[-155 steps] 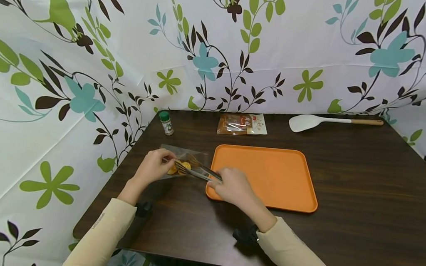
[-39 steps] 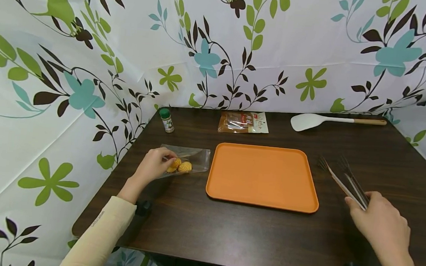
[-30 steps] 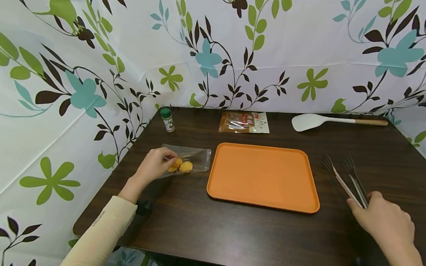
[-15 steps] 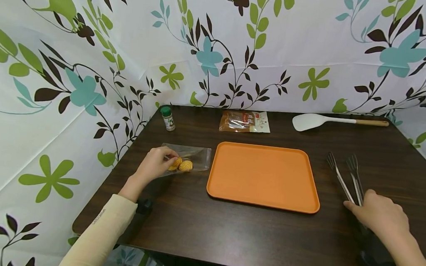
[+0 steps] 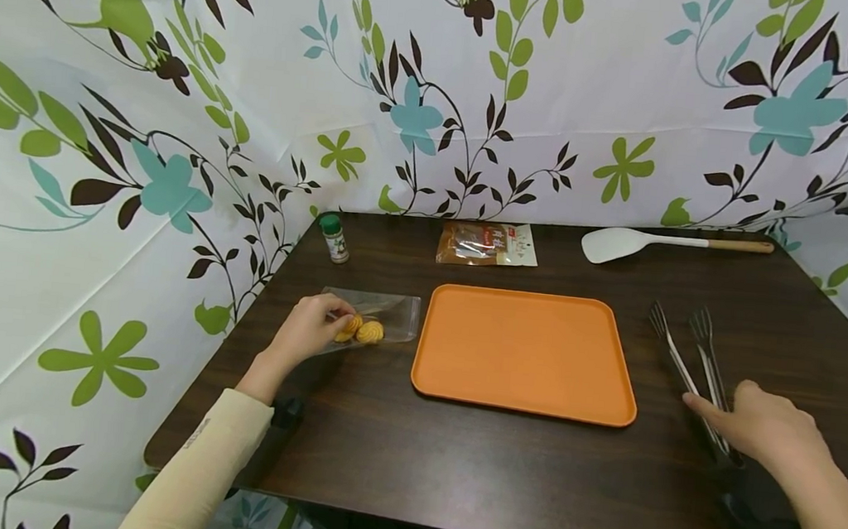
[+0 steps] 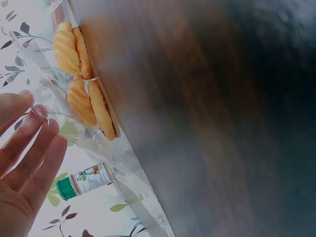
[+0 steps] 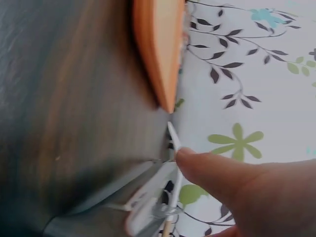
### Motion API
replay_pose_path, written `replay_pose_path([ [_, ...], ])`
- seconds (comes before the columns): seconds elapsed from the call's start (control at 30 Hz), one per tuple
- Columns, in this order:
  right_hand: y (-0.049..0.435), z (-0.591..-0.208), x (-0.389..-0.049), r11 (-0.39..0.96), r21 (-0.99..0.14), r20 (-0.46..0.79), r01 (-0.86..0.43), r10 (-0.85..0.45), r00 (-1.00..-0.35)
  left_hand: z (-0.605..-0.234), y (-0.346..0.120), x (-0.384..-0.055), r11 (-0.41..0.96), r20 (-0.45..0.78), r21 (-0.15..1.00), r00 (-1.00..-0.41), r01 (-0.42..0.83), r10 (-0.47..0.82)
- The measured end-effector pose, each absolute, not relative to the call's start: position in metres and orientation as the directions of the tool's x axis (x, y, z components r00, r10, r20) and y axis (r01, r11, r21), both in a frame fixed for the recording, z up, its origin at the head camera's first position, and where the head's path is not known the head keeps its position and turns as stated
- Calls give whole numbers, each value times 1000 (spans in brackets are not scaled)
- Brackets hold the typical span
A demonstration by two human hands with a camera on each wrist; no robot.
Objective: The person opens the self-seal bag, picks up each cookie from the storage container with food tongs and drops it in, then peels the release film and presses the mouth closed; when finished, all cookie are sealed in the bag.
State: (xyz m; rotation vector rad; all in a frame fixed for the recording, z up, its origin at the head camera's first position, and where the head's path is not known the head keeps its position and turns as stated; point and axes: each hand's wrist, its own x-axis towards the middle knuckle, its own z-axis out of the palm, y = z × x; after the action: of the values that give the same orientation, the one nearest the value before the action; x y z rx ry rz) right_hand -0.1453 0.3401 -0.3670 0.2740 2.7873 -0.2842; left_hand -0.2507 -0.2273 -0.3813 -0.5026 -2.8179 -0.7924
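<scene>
Shiny metal tongs (image 5: 713,374), plastic bag (image 5: 401,312) (glossy), wood-grain table (image 5: 498,461)

Golden cookies (image 5: 370,332), seemingly silver tongs (image 5: 711,372), leaf-print backdrop (image 5: 255,35)

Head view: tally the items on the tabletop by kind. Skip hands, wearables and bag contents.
Metal tongs: 1
Clear plastic bag: 1
Orange tray: 1
Green-capped shaker jar: 1
Brown food packet: 1
White spatula with wooden handle: 1
Total: 6
</scene>
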Motion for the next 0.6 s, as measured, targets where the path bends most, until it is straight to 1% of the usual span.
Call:
replay_pose_path([
  [0.07,339,-364,-142,955,-175,-286,241,185,-940,-381,-228,-251,801,253,471,-926,370,279],
  [0.17,334,-360,-136,940,-237,-143,245,216,-966,-381,-227,-251,804,254,465,-926,371,281],
  [0.27,327,-356,-132,930,-309,6,197,209,-978,-380,-227,-251,810,256,458,-927,367,275],
  [0.33,320,-355,-131,928,-340,72,152,186,-980,-379,-226,-249,811,261,455,-925,369,274],
  [0.6,284,-351,-142,883,-466,120,-51,5,-993,-378,-225,-246,807,280,448,-918,384,281],
])
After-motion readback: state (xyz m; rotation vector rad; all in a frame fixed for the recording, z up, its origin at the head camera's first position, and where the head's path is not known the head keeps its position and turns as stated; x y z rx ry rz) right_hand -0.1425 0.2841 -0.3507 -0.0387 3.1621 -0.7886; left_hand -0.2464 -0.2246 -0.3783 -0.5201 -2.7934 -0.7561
